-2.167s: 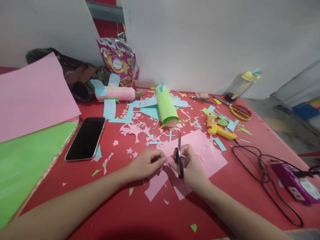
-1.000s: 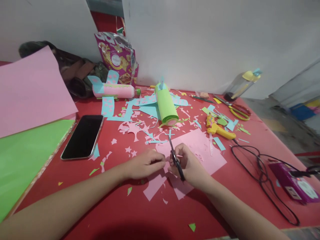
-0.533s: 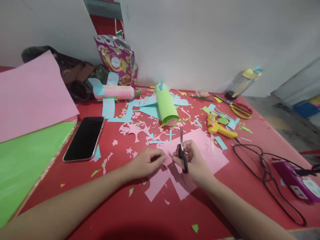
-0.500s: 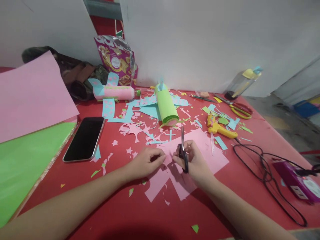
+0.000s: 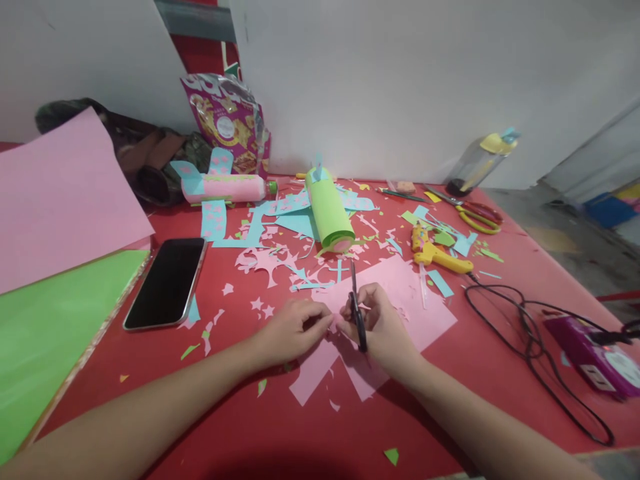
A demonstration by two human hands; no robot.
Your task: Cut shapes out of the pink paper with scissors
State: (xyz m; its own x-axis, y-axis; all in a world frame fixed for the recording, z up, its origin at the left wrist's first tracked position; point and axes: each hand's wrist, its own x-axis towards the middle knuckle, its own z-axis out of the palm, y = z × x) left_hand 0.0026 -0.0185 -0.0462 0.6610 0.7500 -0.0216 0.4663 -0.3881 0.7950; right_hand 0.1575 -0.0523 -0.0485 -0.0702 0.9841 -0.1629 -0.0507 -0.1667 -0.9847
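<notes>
My right hand (image 5: 383,330) is closed around small black-handled scissors (image 5: 357,317), their blades pointing away from me. A tiny piece of pink paper (image 5: 336,324) is pinched in the fingertips of my left hand (image 5: 295,331), and the right fingertips meet it there. Beneath both hands lies a cut sheet of pink paper (image 5: 425,320). Small pink stars (image 5: 257,304) rest on the table left of my hands. Beyond them stands a paper airplane model with a green tube body (image 5: 330,210) and blue wings. A second, pink bottle-shaped model (image 5: 235,189) lies to its left.
A phone (image 5: 167,283) lies at left beside large pink and green sheets (image 5: 65,333). On the right are a yellow glue gun (image 5: 440,257), its looping cord, a purple power strip (image 5: 593,353) and larger scissors (image 5: 480,217). Paper scraps litter the red table (image 5: 210,413).
My right hand has moved slightly left with the scissors, and its fingertips now meet the left ones at the small pink piece. The view has shifted a little.
</notes>
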